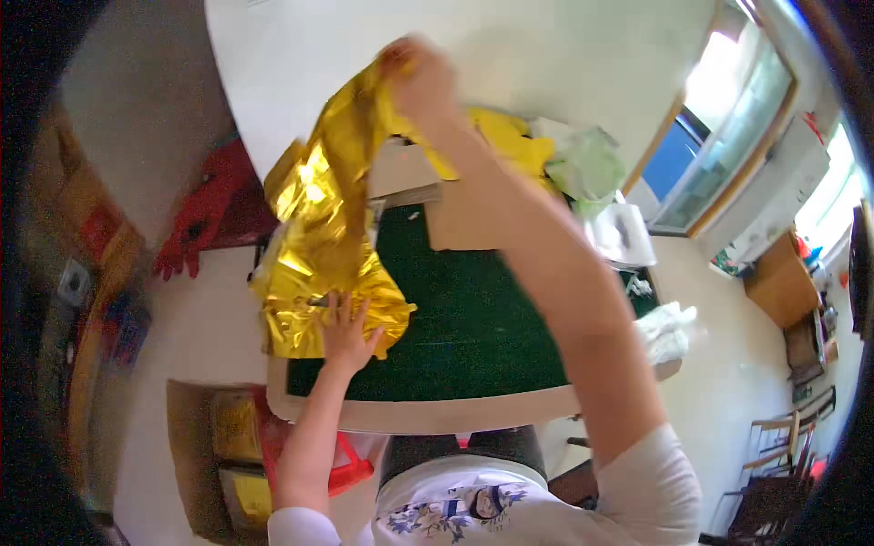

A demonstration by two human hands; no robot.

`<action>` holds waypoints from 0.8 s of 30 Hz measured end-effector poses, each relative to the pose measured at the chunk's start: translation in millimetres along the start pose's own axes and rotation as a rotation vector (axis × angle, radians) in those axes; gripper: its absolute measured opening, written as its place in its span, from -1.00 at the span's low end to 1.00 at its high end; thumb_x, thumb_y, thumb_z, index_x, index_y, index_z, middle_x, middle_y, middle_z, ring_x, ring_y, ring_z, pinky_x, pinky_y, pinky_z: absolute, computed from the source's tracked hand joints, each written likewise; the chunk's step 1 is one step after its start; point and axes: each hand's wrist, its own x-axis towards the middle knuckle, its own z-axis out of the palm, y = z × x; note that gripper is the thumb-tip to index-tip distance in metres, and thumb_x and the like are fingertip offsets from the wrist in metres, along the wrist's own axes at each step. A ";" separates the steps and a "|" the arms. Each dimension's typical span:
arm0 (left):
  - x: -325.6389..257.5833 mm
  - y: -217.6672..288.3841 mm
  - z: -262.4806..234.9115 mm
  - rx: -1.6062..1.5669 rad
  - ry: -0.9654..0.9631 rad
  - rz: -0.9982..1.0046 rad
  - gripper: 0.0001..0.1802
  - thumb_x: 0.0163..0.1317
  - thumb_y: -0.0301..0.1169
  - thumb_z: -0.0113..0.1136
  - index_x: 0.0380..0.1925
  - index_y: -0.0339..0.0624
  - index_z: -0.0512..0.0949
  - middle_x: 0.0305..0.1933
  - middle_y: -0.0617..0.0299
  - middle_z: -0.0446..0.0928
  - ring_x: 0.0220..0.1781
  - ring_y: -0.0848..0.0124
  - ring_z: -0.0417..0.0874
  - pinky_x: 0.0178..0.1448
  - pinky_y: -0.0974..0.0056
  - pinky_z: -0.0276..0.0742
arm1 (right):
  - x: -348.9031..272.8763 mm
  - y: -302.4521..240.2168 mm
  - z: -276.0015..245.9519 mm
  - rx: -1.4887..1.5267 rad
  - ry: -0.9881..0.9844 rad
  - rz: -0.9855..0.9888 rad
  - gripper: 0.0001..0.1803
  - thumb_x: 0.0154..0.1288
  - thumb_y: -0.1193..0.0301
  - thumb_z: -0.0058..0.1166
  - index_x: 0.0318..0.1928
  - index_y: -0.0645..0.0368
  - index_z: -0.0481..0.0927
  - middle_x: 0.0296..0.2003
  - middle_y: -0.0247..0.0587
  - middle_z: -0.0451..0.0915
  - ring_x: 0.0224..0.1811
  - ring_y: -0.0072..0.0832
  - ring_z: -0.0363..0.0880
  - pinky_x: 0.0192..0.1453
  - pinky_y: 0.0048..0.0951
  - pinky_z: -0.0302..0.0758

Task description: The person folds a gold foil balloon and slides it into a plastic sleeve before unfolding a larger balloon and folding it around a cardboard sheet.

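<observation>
A crinkled sheet of shiny gold foil (314, 237) stretches from the left side of the table up toward the far wall. My right hand (426, 82), raised high and somewhat blurred, is closed on its upper end. The lower end lies bunched near the table's front left corner. There my left hand (348, 338) rests flat on the foil with its fingers spread. Whether the foil is a single sheet or a bag I cannot tell.
The table (455, 341) has a dark green top and a pale rim. Cardboard (464, 223), a yellow heap (510, 136), a pale green plastic bag (587, 168) and white plastic (667, 332) lie on it. An open carton (187, 455) with gold packs stands below, left.
</observation>
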 end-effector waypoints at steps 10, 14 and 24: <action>-1.5 6.9 -5.2 0.211 -0.003 0.003 -0.25 0.28 0.25 -0.18 0.39 0.20 0.19 0.50 0.07 0.05 0.56 0.01 -0.18 0.40 -0.45 -0.35 | 151.6 108.4 -146.4 -0.233 0.171 -0.250 -0.81 0.29 0.43 0.04 -0.12 0.12 0.63 -0.32 -0.27 0.70 -0.30 -0.49 0.64 -0.20 -0.45 0.52; -7.3 1.7 -12.0 0.242 -0.017 -0.025 -0.24 0.27 0.27 -0.20 0.40 0.21 0.16 0.50 0.06 0.04 0.56 0.01 -0.14 0.41 -0.42 -0.32 | 146.9 90.1 -166.7 -0.339 0.208 -0.160 -0.66 0.42 0.12 -0.08 -0.21 0.10 0.63 -0.45 -0.12 0.65 -0.43 -0.14 0.63 -0.28 -0.24 0.54; -3.7 4.7 -6.7 0.159 0.098 0.011 -0.24 0.23 0.21 -0.06 0.37 0.14 0.23 0.50 -0.02 0.03 0.54 -0.02 -0.09 0.40 -0.42 -0.23 | 73.1 88.1 -177.2 -0.812 -0.143 -0.092 -0.82 0.23 0.33 0.11 -0.21 0.15 0.55 -0.35 0.04 0.61 -0.23 0.00 0.58 -0.12 -0.14 0.52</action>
